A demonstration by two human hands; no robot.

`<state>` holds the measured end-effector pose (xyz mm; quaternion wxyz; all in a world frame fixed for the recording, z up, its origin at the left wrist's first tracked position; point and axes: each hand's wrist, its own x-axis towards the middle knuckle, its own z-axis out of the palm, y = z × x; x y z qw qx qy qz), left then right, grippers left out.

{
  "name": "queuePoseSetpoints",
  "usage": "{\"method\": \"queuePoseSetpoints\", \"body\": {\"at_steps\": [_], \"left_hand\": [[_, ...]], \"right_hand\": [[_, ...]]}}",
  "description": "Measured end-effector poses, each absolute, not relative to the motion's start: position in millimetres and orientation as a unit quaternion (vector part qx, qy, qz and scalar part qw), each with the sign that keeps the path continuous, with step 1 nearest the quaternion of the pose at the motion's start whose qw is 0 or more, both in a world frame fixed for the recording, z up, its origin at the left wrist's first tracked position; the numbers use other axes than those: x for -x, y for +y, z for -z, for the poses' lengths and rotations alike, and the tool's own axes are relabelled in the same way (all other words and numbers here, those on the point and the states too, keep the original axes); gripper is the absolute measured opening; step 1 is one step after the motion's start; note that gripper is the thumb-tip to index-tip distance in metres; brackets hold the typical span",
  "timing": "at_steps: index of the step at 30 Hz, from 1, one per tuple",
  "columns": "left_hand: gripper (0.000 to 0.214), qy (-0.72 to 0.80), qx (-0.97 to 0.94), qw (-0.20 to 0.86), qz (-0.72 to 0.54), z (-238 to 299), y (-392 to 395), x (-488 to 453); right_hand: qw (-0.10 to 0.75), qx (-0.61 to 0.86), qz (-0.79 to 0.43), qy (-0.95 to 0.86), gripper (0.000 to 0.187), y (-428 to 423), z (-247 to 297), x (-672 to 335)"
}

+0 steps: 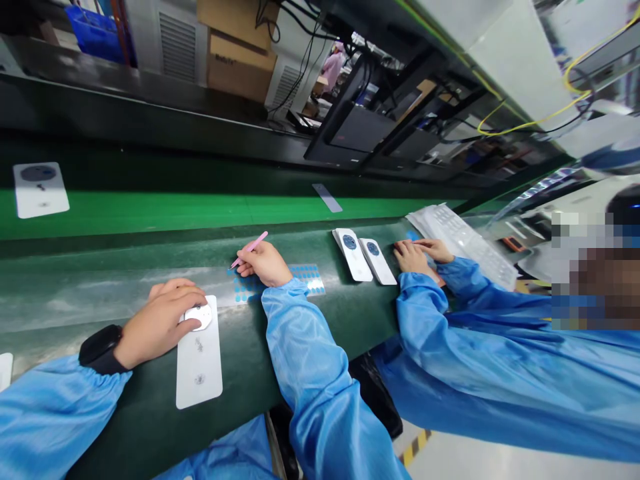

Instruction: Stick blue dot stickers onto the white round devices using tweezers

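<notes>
My left hand rests on the worktop, its thumb and fingers around a small white rounded piece. That piece lies at the upper end of a long white panel, which has dotted marks further down. In my right hand are slim pink tweezers, with their dark tip pointing down and left. The tip is at the left edge of a clear sheet of blue round stickers. My right hand and sleeve cover the middle of this sheet.
Two white panel stacks with dark round discs lie to the right. Beyond them are a co-worker's hands and a pile of clear sheets. A green conveyor belt behind carries a white panel and a narrow pale piece.
</notes>
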<state>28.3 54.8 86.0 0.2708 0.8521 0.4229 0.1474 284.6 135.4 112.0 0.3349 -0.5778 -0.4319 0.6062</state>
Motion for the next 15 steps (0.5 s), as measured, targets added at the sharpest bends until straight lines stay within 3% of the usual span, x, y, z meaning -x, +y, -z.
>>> {"method": "queuePoseSetpoints", "body": {"at_steps": [6, 10, 15], "left_hand": [[0.032, 0.439, -0.839, 0.284, -0.152, -91, 50, -34], [0.052, 0.473, -0.835, 0.253, -0.125, -93, 48, -45], [0.058, 0.507, -0.822, 0.232, -0.116, -97, 48, -46]], "right_hand": [[0.354, 0.586, -0.599, -0.415, 0.028, 134, -111, -283], [0.362, 0.558, -0.626, -0.406, 0.027, 136, -108, -296], [0.375, 0.493, -0.673, -0.404, 0.036, 125, -111, -301]]}}
